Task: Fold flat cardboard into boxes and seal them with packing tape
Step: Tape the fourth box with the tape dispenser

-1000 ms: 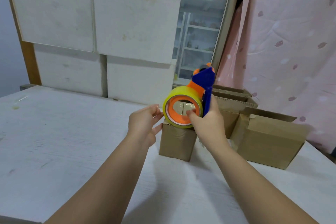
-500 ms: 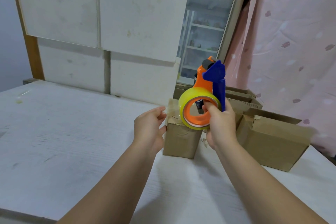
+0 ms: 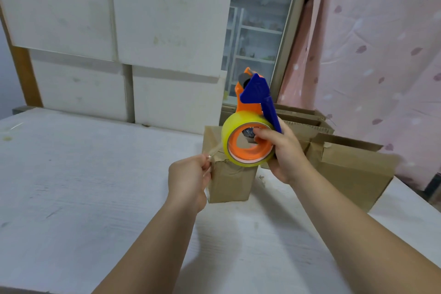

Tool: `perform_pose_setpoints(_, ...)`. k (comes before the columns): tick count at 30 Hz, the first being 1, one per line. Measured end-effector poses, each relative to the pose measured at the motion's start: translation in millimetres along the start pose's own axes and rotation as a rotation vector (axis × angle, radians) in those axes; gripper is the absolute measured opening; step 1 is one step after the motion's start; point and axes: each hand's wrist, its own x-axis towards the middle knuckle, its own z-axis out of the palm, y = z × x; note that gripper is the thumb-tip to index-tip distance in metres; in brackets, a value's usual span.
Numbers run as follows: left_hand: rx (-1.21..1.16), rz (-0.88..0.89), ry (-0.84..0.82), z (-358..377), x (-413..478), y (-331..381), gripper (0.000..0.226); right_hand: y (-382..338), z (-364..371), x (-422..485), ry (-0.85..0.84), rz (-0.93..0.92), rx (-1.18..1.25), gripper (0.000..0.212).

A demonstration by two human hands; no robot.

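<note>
My right hand grips a tape dispenser with an orange and blue frame and a yellowish roll of clear tape; its thumb hooks into the roll's orange core. It hovers just above a small upright cardboard box on the white table. My left hand pinches the loose end of the tape, which stretches from the roll down to the box's upper left corner. The dispenser hides most of the box's top.
A larger open cardboard box stands to the right, with more cardboard boxes behind it. White foam boxes are stacked at the back of the table. A pink curtain hangs at the right.
My left hand went from open near the box to pinching the tape end and pulling it out leftward. The dispenser has risen slightly and shifted right above the box.
</note>
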Motion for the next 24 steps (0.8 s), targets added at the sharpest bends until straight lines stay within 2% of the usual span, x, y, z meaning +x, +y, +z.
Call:
perform_pose_setpoints(5,0.085,-0.005,0.004,-4,-10,-1,0.022,5,-1,2,0.008,0.004,-0.020,0.029)
perform_pose_setpoints(10,0.035,0.000,-0.007,1,-20,-7,0.020,29,3,-3,0.167,0.040,-0.186,0.033)
perform_pose_setpoints(12,-0.033,-0.001,-0.005,3,-22,-9,0.017,32,2,-5,0.225,0.032,-0.147,0.027)
perform_pose_setpoints(14,-0.084,-0.011,-0.009,2,-22,-9,0.016,30,3,-6,0.257,0.025,-0.076,0.030)
perform_pose_setpoints(20,-0.125,-0.010,0.012,5,-24,-14,0.013,22,0,-6,0.225,0.018,0.116,0.033)
perform_pose_setpoints(24,-0.115,0.009,0.055,7,-21,-17,0.019,20,-2,-7,0.217,-0.004,0.106,0.034)
